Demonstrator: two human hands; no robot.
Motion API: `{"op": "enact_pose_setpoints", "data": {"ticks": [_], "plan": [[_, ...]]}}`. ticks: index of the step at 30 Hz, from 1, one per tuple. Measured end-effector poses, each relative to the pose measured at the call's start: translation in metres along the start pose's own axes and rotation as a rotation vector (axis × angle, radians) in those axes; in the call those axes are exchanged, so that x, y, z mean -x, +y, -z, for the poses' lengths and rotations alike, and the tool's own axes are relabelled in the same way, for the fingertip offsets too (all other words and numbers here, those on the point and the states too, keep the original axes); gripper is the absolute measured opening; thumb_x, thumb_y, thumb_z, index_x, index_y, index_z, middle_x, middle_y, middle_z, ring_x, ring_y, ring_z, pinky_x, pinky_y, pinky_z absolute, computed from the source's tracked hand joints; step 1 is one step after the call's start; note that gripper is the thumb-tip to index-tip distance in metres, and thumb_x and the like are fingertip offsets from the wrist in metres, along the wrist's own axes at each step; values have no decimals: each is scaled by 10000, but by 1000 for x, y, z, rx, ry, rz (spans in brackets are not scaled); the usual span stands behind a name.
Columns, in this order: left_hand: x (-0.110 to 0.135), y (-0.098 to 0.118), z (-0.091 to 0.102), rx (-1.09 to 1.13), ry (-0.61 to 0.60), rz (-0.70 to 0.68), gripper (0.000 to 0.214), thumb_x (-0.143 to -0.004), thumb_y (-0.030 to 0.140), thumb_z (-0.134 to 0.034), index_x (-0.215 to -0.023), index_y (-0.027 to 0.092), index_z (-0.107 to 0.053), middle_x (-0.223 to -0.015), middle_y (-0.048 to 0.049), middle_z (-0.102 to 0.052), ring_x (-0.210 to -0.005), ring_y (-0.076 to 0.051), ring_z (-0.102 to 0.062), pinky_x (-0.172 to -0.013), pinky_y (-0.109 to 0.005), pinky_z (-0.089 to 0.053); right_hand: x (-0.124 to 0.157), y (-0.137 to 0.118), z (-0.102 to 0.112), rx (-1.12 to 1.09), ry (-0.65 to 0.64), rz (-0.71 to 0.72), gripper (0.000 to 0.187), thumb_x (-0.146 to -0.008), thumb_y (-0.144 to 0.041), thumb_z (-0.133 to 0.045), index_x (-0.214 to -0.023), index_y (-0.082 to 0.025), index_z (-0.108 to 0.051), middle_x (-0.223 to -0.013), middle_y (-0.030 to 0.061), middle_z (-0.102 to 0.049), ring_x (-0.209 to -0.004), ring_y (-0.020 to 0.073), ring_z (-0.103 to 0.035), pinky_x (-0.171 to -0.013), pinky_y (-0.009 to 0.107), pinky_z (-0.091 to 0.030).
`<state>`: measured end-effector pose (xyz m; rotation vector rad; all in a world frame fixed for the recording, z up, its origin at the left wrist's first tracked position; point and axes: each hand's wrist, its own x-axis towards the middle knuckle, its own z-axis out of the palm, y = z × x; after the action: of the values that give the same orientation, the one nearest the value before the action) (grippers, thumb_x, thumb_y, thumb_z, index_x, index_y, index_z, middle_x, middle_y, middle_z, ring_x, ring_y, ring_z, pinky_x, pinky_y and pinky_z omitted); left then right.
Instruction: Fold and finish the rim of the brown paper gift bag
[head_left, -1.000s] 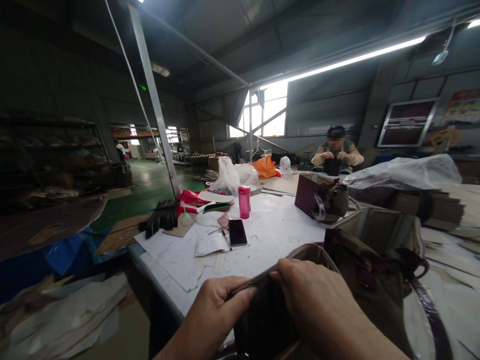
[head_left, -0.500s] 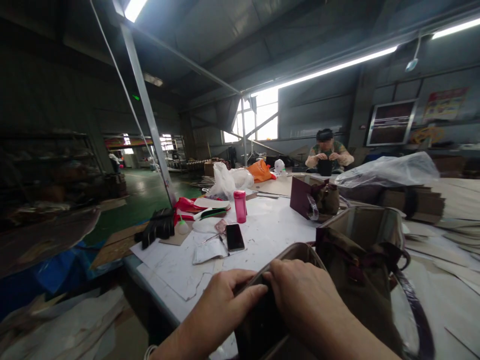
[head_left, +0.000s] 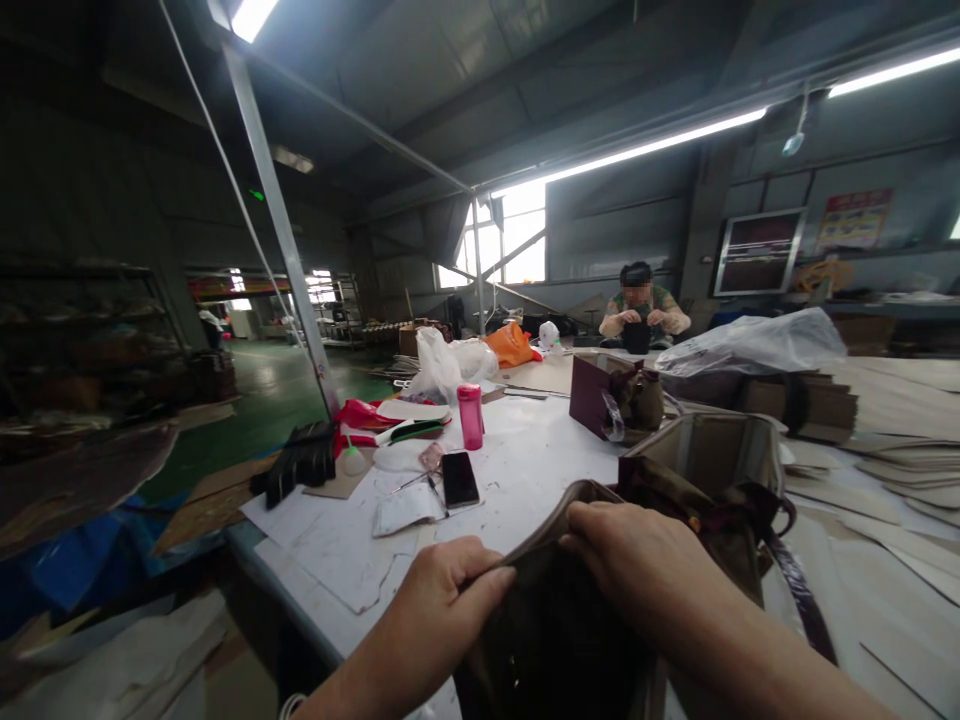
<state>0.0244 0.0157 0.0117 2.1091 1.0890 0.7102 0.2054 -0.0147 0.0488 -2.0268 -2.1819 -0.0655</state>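
My left hand (head_left: pixel 439 610) and my right hand (head_left: pixel 637 570) both grip the top rim of a dark brown paper bag (head_left: pixel 555 640) at the near edge of the white table (head_left: pixel 525 465). Fingers of each hand curl over the bag's folded edge, left thumb on its outer face. The bag's mouth bends upward between the hands. Just behind it stands another open brown bag (head_left: pixel 712 460) with dark ribbon handles.
A black phone (head_left: pixel 459 479), a pink bottle (head_left: pixel 470 416), papers and scissors lie on the table's left half. A maroon bag (head_left: pixel 592 395), flat cardboard stacks (head_left: pixel 817 405) and plastic sheeting sit at right. Another person (head_left: pixel 643 310) works at the far end.
The bag's rim has been pulled up and folded between my hands, and my right hand has shifted right. The view has panned slightly to the right.
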Motion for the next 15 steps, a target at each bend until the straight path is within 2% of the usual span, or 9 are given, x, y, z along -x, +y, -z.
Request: {"op": "enact_pose_setpoints", "data": {"ticks": [15], "plan": [[-2, -2, 2, 26, -79, 25, 313, -817, 338, -432, -667, 130, -613, -661, -21, -548, -669, -154, -512, -596, -238, -361, -8, -2, -8, -100, 66, -25, 150, -825, -227, -457, -764, -199, -591, -797, 52, -662, -761, 223, -622, -589, 278, -381]]}}
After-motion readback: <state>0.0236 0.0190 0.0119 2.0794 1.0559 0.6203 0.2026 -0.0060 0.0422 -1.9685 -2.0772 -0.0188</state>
